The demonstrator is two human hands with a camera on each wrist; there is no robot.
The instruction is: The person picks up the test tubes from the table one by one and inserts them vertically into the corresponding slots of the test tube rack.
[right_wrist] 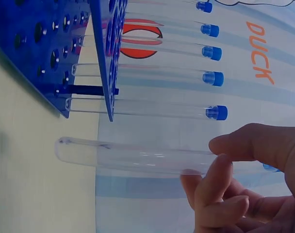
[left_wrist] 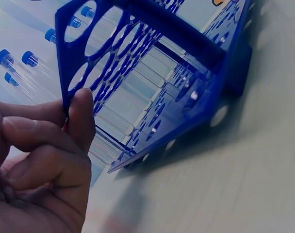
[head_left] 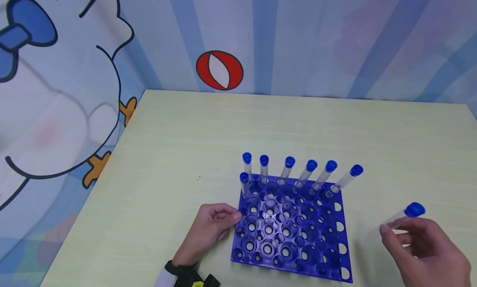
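Observation:
A blue test tube rack (head_left: 277, 233) stands on the table, with several clear, blue-capped test tubes (head_left: 303, 175) along its far row and another test tube (head_left: 244, 184) at its left edge. My left hand (head_left: 212, 225) pinches the left edge of the rack's top plate between thumb and forefinger, as the left wrist view shows. To the right of the rack, my right hand (head_left: 426, 245) pinches one more test tube (right_wrist: 138, 156) between thumb and fingers, just below its blue cap (head_left: 415, 210). In the right wrist view this tube's rounded bottom end is outside the rack.
The pale wooden table (head_left: 167, 154) runs back to a printed wall (head_left: 298, 38) with blue stripes and a red and white ball. A cartoon figure (head_left: 63, 113) covers the panel on the left. A black strap (head_left: 186, 272) with a device circles the left wrist.

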